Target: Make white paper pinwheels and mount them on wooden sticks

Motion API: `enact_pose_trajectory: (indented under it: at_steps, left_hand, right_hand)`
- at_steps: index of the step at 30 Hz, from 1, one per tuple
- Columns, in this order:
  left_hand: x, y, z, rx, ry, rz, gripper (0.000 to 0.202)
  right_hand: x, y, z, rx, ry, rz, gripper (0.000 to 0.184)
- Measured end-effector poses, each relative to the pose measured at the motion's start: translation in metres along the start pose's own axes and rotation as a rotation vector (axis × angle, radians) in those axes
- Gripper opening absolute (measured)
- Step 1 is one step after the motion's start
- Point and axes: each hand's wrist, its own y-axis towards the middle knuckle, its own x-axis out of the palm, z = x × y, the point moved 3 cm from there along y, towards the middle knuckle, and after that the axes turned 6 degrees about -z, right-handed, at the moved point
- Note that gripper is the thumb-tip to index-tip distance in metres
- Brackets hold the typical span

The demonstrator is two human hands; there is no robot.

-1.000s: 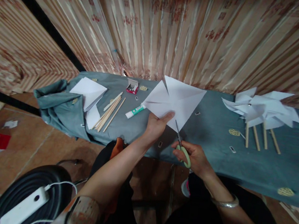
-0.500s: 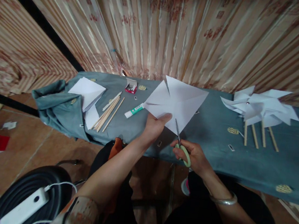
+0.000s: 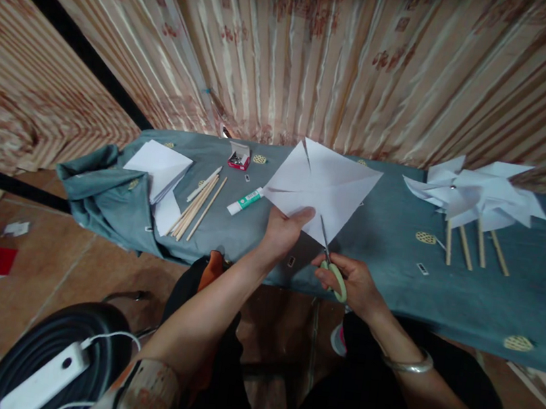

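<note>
My left hand (image 3: pixel 283 232) pinches a square white sheet of paper (image 3: pixel 337 186) by its lower left side, thumb on top. Slits run inward from the sheet's far and left corners. My right hand (image 3: pixel 354 282) is closed around the light green handles of a pair of scissors (image 3: pixel 332 277). Their blades lie at the paper's near corner, pointing toward its middle. Just left of the paper, a green and white glue stick (image 3: pixel 245 201) rests on the cloth. Fingers under the sheet are hidden.
Several paper pinwheels (image 3: pixel 483 194) on wooden sticks lie at the right of the cloth-covered table (image 3: pixel 384 271). Left are wooden sticks (image 3: pixel 195 211), a pen (image 3: pixel 204 184), a small red box (image 3: pixel 240 156) of tiny metal pieces and stacked white paper (image 3: pixel 158 167). A pleated curtain (image 3: pixel 290 61) hangs behind.
The paper has shifted very slightly, its far slit looking a little narrower. Both hands and the scissors stay almost in place.
</note>
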Motion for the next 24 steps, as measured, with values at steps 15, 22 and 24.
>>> enact_pose_trajectory:
  at_steps: [15,22,24]
  left_hand:
    - [0.0029,-0.0050,0.0008,-0.036,0.017,-0.013,0.026]
    - [0.0034,-0.0084,-0.0014,-0.047,0.026,-0.040,0.022]
    - [0.0039,-0.0088,-0.0011,-0.055,0.034,-0.036,0.020]
  right_hand:
    - [-0.0005,0.0017,0.0008,-0.001,0.017,0.015,0.050]
    - [-0.0032,0.0026,0.0004,-0.011,0.036,0.049,0.051]
    - [-0.0028,0.0027,0.0019,-0.009,0.050,0.047,0.049]
